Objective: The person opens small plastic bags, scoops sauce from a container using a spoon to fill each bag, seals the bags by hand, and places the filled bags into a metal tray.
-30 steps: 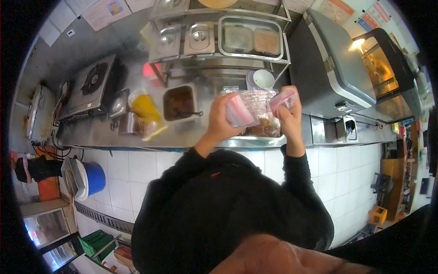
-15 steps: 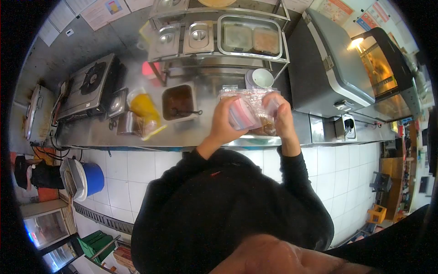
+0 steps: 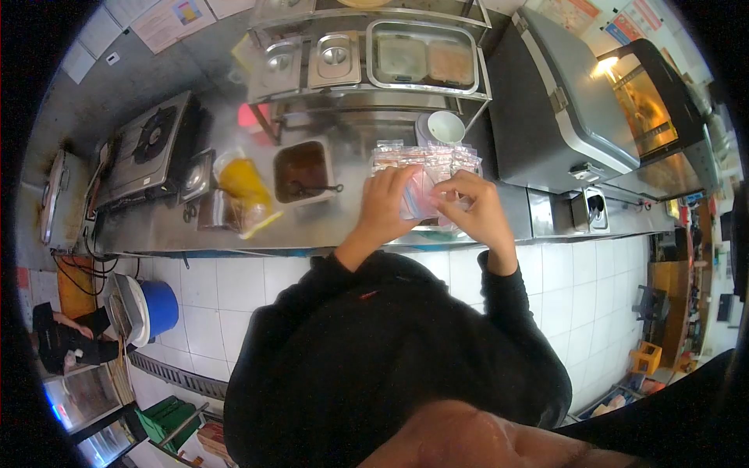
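My left hand (image 3: 384, 204) is wrapped around a stack of small clear zip bags (image 3: 418, 200) with pinkish and blue edges. Thumb and fingers of my right hand (image 3: 477, 206) are pinched together at the stack's right side, on what looks like the edge of one bag. Just behind both hands, rows of filled clear packets (image 3: 427, 158) lie at the counter's front. A white bowl (image 3: 446, 127) stands beyond the packets. Left of my hands is a square metal pan (image 3: 303, 171) of brown liquid with a dark-handled ladle in it.
A yellow-filled bag (image 3: 244, 183) lies on the counter (image 3: 355, 222) at left, near a gas stove (image 3: 152, 148). Above the back of the counter runs a rack (image 3: 374, 97) with lidded pans. At right stands a large grey box (image 3: 546, 117). Another person (image 3: 66, 339) is at far left.
My right hand has turned inward and come to the stack of bags, its fingers now pinched there. The left hand has rotated slightly, still holding the stack. The person at far left has shifted.
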{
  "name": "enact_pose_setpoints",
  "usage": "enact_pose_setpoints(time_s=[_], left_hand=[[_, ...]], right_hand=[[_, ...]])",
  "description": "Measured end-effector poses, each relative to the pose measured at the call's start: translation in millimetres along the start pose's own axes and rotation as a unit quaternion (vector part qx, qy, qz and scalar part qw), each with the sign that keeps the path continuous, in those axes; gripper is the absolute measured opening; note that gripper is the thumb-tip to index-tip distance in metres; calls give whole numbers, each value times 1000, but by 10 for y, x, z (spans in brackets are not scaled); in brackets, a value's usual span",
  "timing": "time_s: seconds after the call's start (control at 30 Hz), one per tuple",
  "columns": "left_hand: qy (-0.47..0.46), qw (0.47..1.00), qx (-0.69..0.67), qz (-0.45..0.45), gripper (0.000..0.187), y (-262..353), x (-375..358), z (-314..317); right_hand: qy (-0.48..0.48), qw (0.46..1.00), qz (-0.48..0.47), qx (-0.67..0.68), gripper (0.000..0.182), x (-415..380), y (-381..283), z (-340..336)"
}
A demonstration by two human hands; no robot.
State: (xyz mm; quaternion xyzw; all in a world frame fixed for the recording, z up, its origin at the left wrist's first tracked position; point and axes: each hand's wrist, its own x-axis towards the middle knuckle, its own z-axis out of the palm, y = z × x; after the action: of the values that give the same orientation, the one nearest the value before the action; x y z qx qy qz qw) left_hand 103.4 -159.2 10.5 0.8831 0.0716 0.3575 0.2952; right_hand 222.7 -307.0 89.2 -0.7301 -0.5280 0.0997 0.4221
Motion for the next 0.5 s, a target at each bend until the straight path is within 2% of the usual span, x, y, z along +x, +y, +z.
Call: enact_pose_setpoints(time_s=[0.13,0.3,0.4,0.5], left_hand=[[-23,999,23,-9,78,31,-17,16],[-24,999,40,-5,79,43,-32,59],[-29,998,56,6,78,72,-40,54],[-24,997,70,3,79,57,-67,98]], right_hand=[[21,1000,10,7,20,-40,27,49],[45,996,73,1,20,-61,102,165],[82,990,99,-51,21,-108,143,382],[115,987,84,-68,19,-130,87,501]])
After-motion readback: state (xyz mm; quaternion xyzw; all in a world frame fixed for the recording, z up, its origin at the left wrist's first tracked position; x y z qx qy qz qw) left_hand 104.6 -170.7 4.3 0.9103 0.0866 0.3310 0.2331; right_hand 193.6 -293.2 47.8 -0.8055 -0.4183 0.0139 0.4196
